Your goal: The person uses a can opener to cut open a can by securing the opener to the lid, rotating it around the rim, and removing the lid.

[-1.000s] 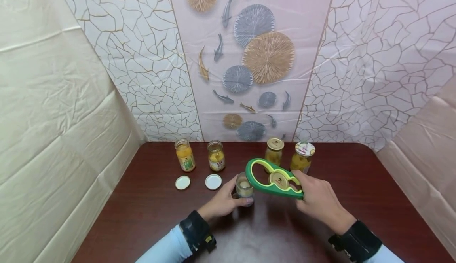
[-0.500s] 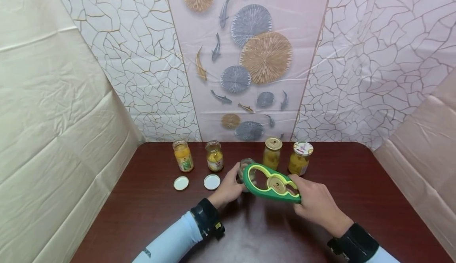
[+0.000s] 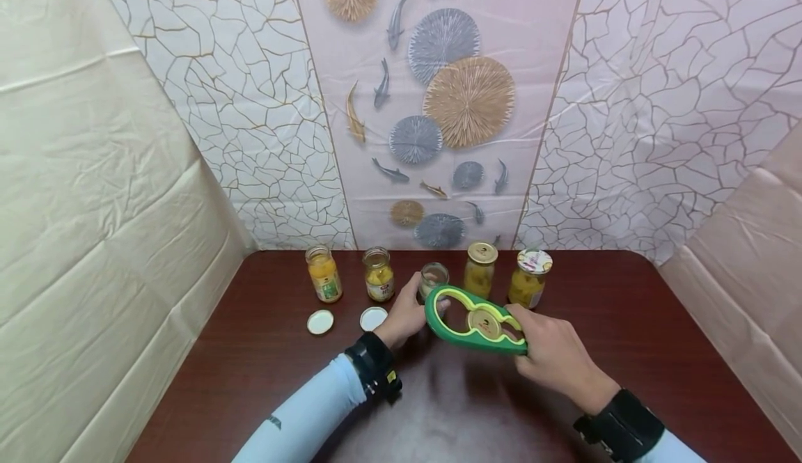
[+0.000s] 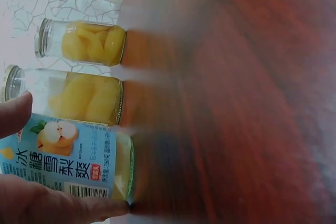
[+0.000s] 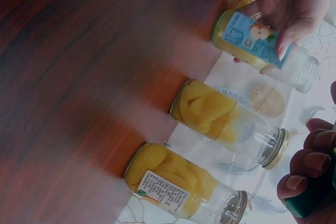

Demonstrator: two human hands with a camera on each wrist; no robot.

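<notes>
My left hand (image 3: 404,315) grips an open glass jar (image 3: 434,276) of pale fruit, its blue pear label (image 4: 58,153) showing in the left wrist view. The jar is upright, its base right at the tabletop, in line with the other jars. In my right hand (image 3: 557,348) I hold a green jar opener (image 3: 460,340) by its narrow end. A gold lid (image 3: 484,324) sits within the opener's inner notches. The opener's wide end overlaps the left fingertips in the head view.
Two open jars, one with orange fruit (image 3: 324,278) and one with yellow fruit (image 3: 379,276), stand left. Before them lie two lids (image 3: 320,322). Right of my jar stand a gold-lidded jar (image 3: 479,278) and a white-lidded jar (image 3: 526,285). The table (image 3: 250,379) is dark red-brown.
My left hand has carried the open jar back, away from me, into the row between the other jars. The right hand with the opener and lid has barely moved.
</notes>
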